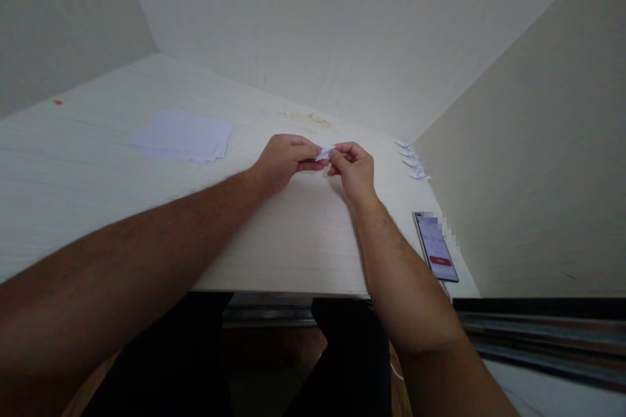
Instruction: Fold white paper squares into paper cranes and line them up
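Between my two hands is a small folded piece of white paper (325, 153), held just above the pale tabletop. My left hand (289, 159) pinches its left end with thumb and fingers. On the other side, my right hand (355, 166) grips the right end between thumb and forefinger. The fingertips cover part of the paper, so its full shape is hidden. To the right, several small folded white paper figures (412, 161) stand in a row by the wall. A stack of white paper sheets (183, 135) lies to the left of my hands.
A phone (435, 247) with a lit screen lies at the right edge of the table (293, 241), a white cable at its lower end. Walls enclose the table at the back and sides. A brownish stain (317, 121) marks the back, and a small red spot (58, 102) the far left.
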Demonstrator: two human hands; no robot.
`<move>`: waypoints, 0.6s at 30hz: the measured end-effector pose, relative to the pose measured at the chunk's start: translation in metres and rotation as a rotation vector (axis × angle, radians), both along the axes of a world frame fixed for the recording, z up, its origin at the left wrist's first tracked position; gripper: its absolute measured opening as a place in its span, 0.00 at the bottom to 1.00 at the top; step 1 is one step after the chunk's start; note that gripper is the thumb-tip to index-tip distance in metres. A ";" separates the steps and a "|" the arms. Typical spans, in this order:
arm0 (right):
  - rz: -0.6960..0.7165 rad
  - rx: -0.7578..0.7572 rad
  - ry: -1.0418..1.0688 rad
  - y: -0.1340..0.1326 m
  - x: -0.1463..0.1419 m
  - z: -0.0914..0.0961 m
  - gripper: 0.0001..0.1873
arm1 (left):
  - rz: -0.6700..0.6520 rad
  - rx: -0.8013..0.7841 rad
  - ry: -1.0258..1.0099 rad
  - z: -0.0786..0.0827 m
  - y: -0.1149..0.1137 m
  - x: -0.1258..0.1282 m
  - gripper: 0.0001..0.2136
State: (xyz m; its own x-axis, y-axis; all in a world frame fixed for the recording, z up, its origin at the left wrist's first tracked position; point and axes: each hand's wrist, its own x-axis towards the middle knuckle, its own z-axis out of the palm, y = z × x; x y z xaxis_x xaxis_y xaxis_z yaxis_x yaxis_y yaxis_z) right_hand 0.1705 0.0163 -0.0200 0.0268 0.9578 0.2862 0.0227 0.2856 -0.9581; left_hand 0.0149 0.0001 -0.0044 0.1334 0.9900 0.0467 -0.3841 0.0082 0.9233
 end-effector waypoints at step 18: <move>0.053 -0.039 -0.123 -0.009 -0.009 0.003 0.12 | 0.190 0.130 0.322 -0.001 -0.003 0.000 0.04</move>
State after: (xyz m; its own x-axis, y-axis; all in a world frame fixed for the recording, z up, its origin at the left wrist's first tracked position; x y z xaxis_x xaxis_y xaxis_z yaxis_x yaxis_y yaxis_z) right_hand 0.1611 0.0074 -0.0169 -0.0568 0.9674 0.2469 0.1266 0.2523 -0.9593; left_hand 0.0153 -0.0028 -0.0057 -0.0231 0.9870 0.1591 -0.0578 -0.1602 0.9854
